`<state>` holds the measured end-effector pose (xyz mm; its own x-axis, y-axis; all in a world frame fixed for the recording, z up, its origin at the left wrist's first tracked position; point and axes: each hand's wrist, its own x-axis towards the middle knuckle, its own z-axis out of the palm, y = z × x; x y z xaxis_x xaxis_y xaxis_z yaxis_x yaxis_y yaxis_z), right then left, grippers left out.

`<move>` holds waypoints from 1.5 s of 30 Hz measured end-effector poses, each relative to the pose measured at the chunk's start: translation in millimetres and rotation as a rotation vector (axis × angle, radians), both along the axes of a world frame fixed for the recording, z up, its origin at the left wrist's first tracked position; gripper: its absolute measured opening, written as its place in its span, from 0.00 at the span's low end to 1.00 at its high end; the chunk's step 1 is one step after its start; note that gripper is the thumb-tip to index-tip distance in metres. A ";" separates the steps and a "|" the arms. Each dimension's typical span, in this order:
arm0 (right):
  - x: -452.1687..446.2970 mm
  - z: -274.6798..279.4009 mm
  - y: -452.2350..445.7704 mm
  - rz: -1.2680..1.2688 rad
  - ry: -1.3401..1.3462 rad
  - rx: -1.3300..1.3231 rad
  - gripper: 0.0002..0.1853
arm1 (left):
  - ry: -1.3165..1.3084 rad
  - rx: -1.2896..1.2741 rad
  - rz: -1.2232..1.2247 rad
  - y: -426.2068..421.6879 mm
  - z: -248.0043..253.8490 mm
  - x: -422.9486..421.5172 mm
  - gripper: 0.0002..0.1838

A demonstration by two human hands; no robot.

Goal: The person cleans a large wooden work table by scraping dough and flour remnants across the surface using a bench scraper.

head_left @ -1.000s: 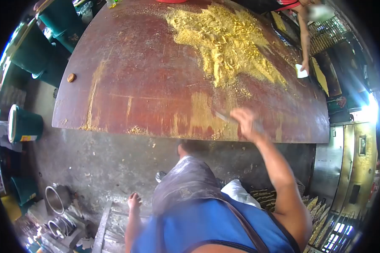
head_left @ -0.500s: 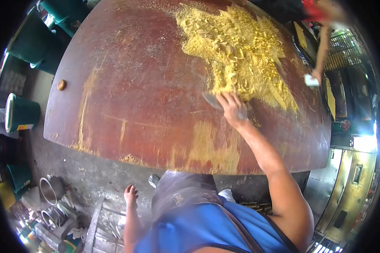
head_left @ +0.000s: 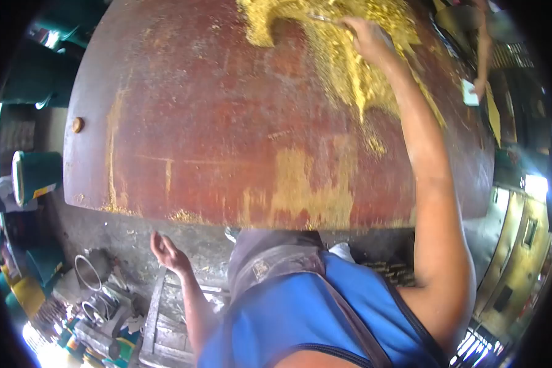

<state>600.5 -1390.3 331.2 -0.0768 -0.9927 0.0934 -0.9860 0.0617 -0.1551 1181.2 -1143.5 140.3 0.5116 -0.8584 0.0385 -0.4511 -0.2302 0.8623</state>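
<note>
My right hand (head_left: 371, 42) reaches to the far part of the table, closed on a thin metal scraper (head_left: 322, 18). The blade points left and lies among yellow crumbly dough-like mix (head_left: 349, 67), which is spread in lumps and loose crumbs on the reddish-brown table (head_left: 214, 135). Part of the scraper is hidden by my fingers. My left hand (head_left: 169, 253) hangs below the near table edge, holding nothing, its fingers apart.
A small round brown object (head_left: 78, 125) sits at the table's left edge. Green buckets (head_left: 40, 175) stand to the left. Metal machine parts (head_left: 92, 273) lie lower left. At right, another person's hand (head_left: 479, 86) holds a white flat object (head_left: 470, 92).
My right hand has moved away from me with the scraper, pushing mix toward the far side and baring some table. My left hand has risen slightly leftward. The view has shifted.
</note>
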 end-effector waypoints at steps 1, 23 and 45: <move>-2.0 -7.6 46.1 0.092 0.026 -0.080 0.25 | 0.014 0.007 -0.024 -6.9 4.4 3.3 0.19; -56.2 -125.3 41.4 0.234 0.411 -0.114 0.24 | 0.516 1.004 0.172 131.4 -117.1 19.7 0.29; -4.9 -87.9 484.0 0.015 0.174 -0.011 0.23 | 0.519 1.099 0.022 206.0 -163.7 52.7 0.24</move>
